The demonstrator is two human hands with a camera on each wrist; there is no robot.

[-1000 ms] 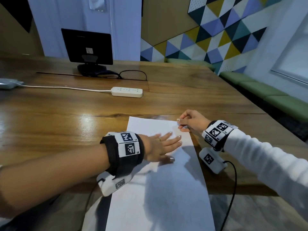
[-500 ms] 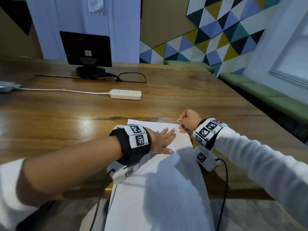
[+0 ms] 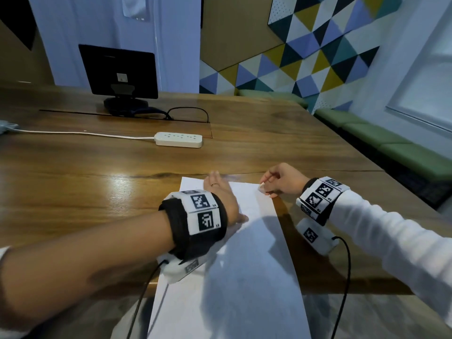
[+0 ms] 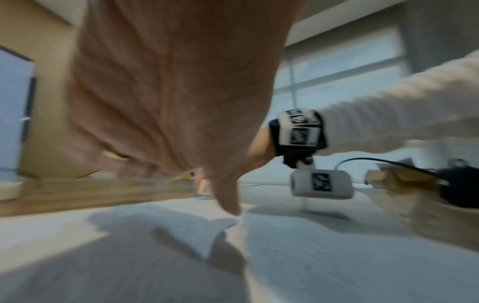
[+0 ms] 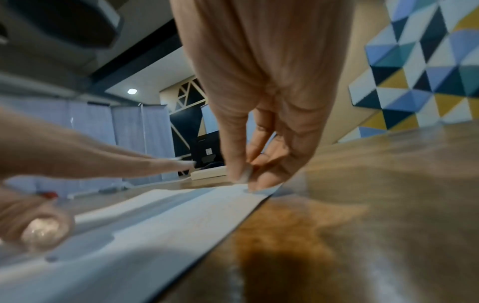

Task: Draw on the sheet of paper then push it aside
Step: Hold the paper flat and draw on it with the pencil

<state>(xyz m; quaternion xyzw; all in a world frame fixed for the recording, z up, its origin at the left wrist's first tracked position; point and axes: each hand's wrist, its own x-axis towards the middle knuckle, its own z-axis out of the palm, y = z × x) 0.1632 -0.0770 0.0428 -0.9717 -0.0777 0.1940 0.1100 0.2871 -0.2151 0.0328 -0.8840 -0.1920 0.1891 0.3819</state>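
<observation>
A: The left hand [image 3: 221, 199] lies flat on the sheet of paper [image 3: 247, 253], fingers straight and pointing toward twelve o'clock, thumb out at three. Where does the sheet sit?

B: On the wooden table [image 3: 73, 192], right under that palm. Its long axis runs six to twelve, and the near end hangs past the table's edge at six o'clock (toward the person's lap).

A: And the right hand [image 3: 281, 182]?

B: At the sheet's far right corner, about one o'clock from the left hand. In the wrist view its thumb and fingers are drawn together at the paper's edge [image 5: 249, 184]. I cannot tell whether they pinch the paper or some small pale thing.

A: Which hand is better placed to push?

B: The left, I judge. It already presses the middle of the sheet, so the sheet would slide with it; the right only touches a corner.

A: Materials?

B: Thin, smooth white paper, no marks that I can make out. The tabletop is glossy and grained. Farther off at eleven lies a white power strip [image 3: 179, 138], a rounded plastic bar, and beyond it a dark flat monitor [image 3: 118, 72].
</observation>
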